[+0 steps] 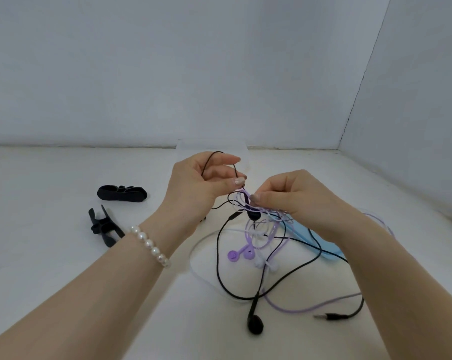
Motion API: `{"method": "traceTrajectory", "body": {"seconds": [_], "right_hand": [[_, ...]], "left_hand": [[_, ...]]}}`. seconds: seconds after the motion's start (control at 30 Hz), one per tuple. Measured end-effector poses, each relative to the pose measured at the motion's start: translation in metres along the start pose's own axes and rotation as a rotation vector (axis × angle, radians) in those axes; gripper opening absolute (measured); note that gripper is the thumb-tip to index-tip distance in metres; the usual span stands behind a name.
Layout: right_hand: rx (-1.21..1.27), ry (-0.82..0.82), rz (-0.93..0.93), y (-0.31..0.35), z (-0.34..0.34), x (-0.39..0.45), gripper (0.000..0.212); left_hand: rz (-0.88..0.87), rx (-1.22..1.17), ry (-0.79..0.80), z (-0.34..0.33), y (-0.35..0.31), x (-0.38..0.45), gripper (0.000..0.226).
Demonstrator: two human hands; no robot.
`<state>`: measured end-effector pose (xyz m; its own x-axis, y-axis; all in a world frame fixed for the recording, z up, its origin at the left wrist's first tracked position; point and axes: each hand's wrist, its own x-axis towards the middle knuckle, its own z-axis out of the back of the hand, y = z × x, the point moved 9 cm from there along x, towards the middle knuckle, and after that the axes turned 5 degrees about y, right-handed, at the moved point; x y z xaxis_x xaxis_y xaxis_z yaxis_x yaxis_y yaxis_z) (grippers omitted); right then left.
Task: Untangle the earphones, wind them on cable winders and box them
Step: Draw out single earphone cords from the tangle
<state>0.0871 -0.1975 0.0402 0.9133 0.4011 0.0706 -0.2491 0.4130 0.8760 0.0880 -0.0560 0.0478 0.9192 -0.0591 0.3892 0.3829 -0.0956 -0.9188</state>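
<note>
I have my left hand (206, 178) lifted above the bench (63, 255), its thumb and fingers pinching a raised loop of the black earphone cable (221, 255), which I judge keeps that strand taut and clear of the others. My right hand (292, 201) sits just beside it, fingertips pinching into the knot (248, 206) where black, purple and white cords cross, so I read this as picking 1 strand out of the snarl.

The tangle hangs from both hands and spills onto the bench below them. The 2 purple earbuds (241, 254) lie near the middle, with white earbuds (266, 265) touching or just beside them. A black earbud (254, 324) rests nearest me, and the black jack plug (331, 317) lies to its right. The purple cable (310, 306) curves between them.

A light blue flat piece (321, 242) lies under the cords beneath my right wrist; I cannot tell what it is. The 2 black cable winders (122, 193) (104, 226) wait well apart on the left, unused, which suits me: winding comes only once a cord is free. A clear container (211, 148), possibly the box, is faintly visible behind my hands. My judgement is that untangling is early, and nothing is wound or boxed.
</note>
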Motion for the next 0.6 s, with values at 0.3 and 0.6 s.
{"method": "traceTrajectory", "body": {"seconds": [0.3, 0.6], "right_hand": [[-0.111, -0.073, 0.029, 0.004, 0.005, -0.002, 0.010], [0.081, 0.003, 0.009, 0.000, 0.002, 0.000, 0.011]], "left_hand": [[-0.080, 0.250, 0.007, -0.008, -0.010, -0.005, 0.032], [-0.148, 0.314, -0.005, -0.009, -0.017, -0.010, 0.034]]}}
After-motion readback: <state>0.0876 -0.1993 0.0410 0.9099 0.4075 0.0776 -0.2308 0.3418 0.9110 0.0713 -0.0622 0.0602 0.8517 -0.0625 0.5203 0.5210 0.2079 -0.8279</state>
